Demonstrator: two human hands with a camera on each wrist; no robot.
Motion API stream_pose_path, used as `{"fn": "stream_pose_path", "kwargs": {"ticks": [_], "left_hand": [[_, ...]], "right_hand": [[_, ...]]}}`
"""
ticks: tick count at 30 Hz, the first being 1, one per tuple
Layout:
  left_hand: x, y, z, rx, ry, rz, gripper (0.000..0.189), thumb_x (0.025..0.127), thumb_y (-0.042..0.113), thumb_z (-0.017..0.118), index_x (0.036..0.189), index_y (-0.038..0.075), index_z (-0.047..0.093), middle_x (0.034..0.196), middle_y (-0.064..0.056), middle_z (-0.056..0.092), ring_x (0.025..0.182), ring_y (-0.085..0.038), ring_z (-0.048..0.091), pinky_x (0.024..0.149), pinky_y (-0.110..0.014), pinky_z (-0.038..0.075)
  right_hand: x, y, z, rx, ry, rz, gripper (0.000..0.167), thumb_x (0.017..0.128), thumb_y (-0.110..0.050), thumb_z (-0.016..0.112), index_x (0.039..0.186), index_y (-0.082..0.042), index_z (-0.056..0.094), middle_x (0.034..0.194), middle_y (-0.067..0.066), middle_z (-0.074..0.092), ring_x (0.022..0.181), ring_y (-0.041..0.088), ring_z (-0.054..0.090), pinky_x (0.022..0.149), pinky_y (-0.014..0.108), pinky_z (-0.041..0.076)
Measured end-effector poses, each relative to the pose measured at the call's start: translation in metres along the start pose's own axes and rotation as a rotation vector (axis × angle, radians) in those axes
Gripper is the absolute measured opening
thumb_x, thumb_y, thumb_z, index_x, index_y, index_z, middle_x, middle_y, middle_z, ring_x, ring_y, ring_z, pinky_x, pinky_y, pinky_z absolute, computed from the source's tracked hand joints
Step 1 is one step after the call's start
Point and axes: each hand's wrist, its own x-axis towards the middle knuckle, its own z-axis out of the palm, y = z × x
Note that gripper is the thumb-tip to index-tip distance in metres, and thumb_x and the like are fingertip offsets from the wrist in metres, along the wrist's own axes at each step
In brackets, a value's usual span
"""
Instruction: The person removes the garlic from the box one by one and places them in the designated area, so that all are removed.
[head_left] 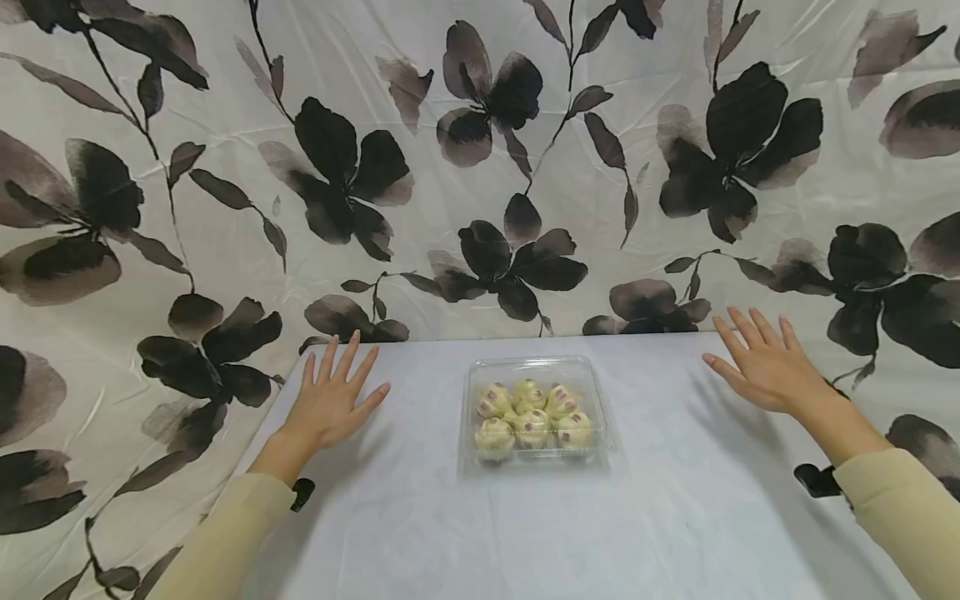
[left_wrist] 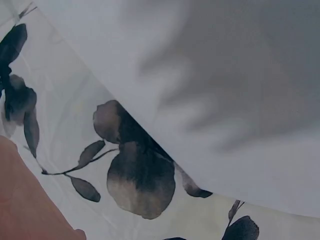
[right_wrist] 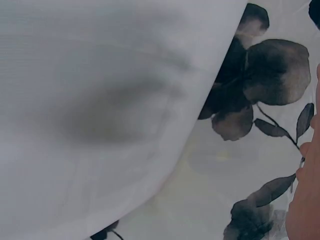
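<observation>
A clear plastic clamshell box (head_left: 536,462) lies on the white table near its far edge, with its lid down. Inside it sit several pale yellow-green round buns (head_left: 534,427) with purplish specks, in two rows. To the left of the box, my left hand (head_left: 330,404) hovers over the table with fingers spread and nothing in it. My right hand (head_left: 772,371) is held up on the other side, also spread and holding nothing. Both hands are well apart from the box. Each wrist view shows only part of a hand, with the hand's shadow on the cloth.
The white-covered table (head_left: 540,533) meets a floral curtain (head_left: 420,275) along its far edge. This fabric, with dark flowers, also hangs at the left and right sides. Dark straps with small black devices sit at both wrists.
</observation>
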Motion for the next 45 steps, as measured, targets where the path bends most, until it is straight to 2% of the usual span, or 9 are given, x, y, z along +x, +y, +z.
{"fn": "stream_pose_path", "kwargs": {"ticks": [5, 15, 20, 30, 39, 45], "left_hand": [[-0.002, -0.001, 0.001, 0.018, -0.005, 0.004, 0.077, 0.104, 0.064, 0.032, 0.165, 0.017, 0.018, 0.172, -0.011, -0.005, 0.155, -0.039, -0.015, 0.12, -0.067, -0.012], [-0.008, 0.002, -0.001, 0.007, 0.027, 0.019, 0.077, 0.104, 0.064, 0.034, 0.165, 0.019, 0.02, 0.172, -0.008, -0.005, 0.156, -0.037, -0.014, 0.12, -0.066, -0.012], [-0.009, 0.005, -0.003, 0.008, 0.025, 0.028, 0.077, 0.104, 0.064, 0.034, 0.165, 0.019, 0.018, 0.172, -0.008, -0.006, 0.156, -0.038, -0.014, 0.12, -0.069, -0.009], [-0.013, 0.016, 0.001, -0.018, 0.013, 0.049, 0.076, 0.104, 0.063, 0.037, 0.164, 0.019, 0.022, 0.172, -0.008, -0.002, 0.156, -0.041, -0.009, 0.12, -0.07, -0.005], [-0.017, 0.025, 0.004, -0.042, 0.04, 0.085, 0.075, 0.104, 0.062, 0.04, 0.163, 0.019, 0.026, 0.172, -0.006, 0.0, 0.156, -0.042, -0.004, 0.12, -0.07, -0.002], [-0.02, 0.031, 0.006, -0.054, 0.065, 0.099, 0.073, 0.103, 0.06, 0.043, 0.162, 0.018, 0.032, 0.171, -0.011, 0.009, 0.155, -0.044, 0.0, 0.12, -0.071, 0.001]], "right_hand": [[-0.006, -0.001, 0.002, -0.013, 0.034, -0.017, 0.079, 0.107, -0.058, 0.034, 0.163, -0.005, 0.017, 0.167, 0.026, 0.01, 0.152, 0.051, 0.003, 0.118, 0.07, -0.012], [-0.017, -0.005, 0.005, -0.005, 0.019, -0.014, 0.081, 0.106, -0.059, 0.036, 0.163, -0.006, 0.016, 0.168, 0.026, 0.01, 0.153, 0.05, 0.002, 0.118, 0.07, -0.012], [-0.02, -0.007, 0.005, -0.013, 0.048, -0.03, 0.08, 0.106, -0.058, 0.038, 0.163, -0.006, 0.017, 0.167, 0.026, 0.013, 0.153, 0.05, 0.005, 0.119, 0.069, -0.01], [-0.026, -0.016, 0.007, -0.016, 0.076, -0.071, 0.078, 0.106, -0.055, 0.042, 0.161, -0.004, 0.024, 0.165, 0.026, 0.018, 0.151, 0.051, 0.011, 0.12, 0.07, -0.006], [-0.028, -0.028, 0.009, 0.009, 0.112, -0.119, 0.077, 0.105, -0.053, 0.046, 0.161, -0.004, 0.026, 0.166, 0.024, 0.02, 0.152, 0.049, 0.012, 0.121, 0.065, -0.01], [-0.03, -0.037, 0.011, 0.006, 0.094, -0.127, 0.078, 0.105, -0.054, 0.046, 0.161, -0.004, 0.027, 0.167, 0.023, 0.02, 0.153, 0.048, 0.011, 0.122, 0.065, -0.009]]}}
